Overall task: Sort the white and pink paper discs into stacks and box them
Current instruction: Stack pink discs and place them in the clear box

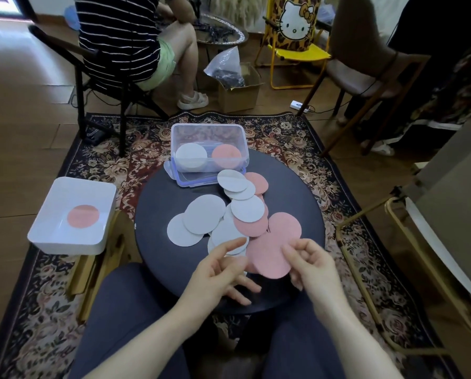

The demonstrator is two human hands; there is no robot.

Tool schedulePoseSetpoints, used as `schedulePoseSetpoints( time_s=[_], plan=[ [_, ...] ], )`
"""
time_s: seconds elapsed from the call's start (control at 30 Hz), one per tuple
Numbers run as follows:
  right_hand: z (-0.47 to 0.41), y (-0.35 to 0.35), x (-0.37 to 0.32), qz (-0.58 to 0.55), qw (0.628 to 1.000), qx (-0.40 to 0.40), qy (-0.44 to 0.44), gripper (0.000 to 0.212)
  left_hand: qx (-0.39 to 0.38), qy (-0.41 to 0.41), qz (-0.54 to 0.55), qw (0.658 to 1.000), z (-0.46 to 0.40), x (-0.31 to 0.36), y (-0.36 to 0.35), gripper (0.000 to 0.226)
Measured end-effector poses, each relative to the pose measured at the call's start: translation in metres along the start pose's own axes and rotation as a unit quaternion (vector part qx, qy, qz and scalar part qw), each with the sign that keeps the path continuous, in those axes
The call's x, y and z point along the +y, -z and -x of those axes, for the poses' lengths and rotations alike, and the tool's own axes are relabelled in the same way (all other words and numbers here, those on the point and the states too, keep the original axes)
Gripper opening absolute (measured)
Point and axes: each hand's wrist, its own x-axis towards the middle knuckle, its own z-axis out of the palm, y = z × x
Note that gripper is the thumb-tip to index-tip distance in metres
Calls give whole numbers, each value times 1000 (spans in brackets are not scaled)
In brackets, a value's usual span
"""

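1. White tray [51, 236], far left, on a wooden stool beside the desk: it holds one pink disc [83, 216] lying flat on its floor.
2. Round dark desk [157, 258], centre, standing on a patterned rug [37, 324].
3. Clear plastic box [209, 132], far edge of the desk, standing on its blue-edged lid [193, 179]: inside, a white stack [191, 155] on the left and a pink stack [226, 156] on the right, side by side.
4. Loose white discs [204, 217], mid-desk, overlapping one another and running from the left-hand pair up toward the box.
5. Loose pink discs [285, 227], right of and partly beneath the white ones.
6. Left hand [217, 272], near edge of the desk: fingers spread and relaxed, gripping nothing, thumb tip over the edge of a white disc.
7. Large pink disc [267, 258], between the two hands, overlapping the near end of the pile.
8. Right hand [308, 263]: fingers curled, pinching the right rim of that large pink disc.
9. Seated person in a striped top [119, 31], far left, beyond the rug.
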Motion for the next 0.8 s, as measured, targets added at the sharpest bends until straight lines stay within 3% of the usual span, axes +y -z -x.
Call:
schedulePoseSetpoints(
  time_s=[0.1,0.23,0.37,0.47,0.63,0.8],
  plan=[
    [15,-16,4,35,997,-67,7,8,-39,22,15,999,1,0,1,50],
    [18,-22,4,84,991,-94,35,11,-23,34,26,999,0,-3,4,58],
    [-10,-9,4,147,985,4,86,12,24,28,54,998,-3,-7,10,52],
    [-39,4,0,274,951,76,125,24,39,21,70,997,-4,-7,15,47],
    [-61,8,-5,438,896,43,66,65,49,15,85,995,-5,-9,19,47],
    [-56,4,9,389,910,88,117,59,51,13,98,994,-9,-13,20,50]
  ],
)
